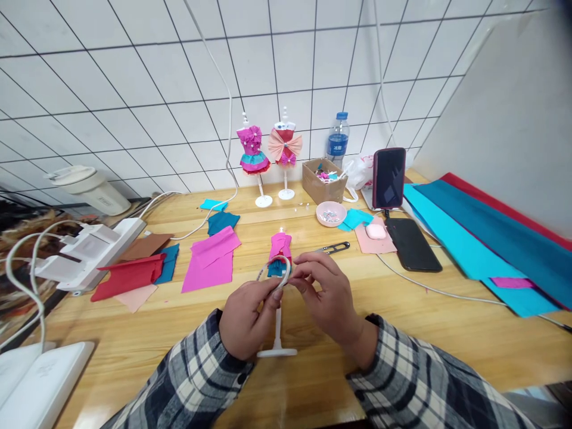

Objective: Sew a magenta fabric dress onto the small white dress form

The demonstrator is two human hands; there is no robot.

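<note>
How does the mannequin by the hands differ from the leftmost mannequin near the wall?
The front mannequin has a plain magenta bodice; the leftmost mannequin has flowers on its bodice. The front mannequin shows teal below, partly behind a white ring; the leftmost mannequin has a flared turquoise tier. Both have magenta bodices and white stands with round bases.

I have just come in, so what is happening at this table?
A person's left hand holds a pale ring; the right hand is close to its edge, but whether it also grips is unclear. Behind the ring, a small dress form in magenta, red and teal stands upright. Two more dressed forms stand near the tiled wall.
</note>
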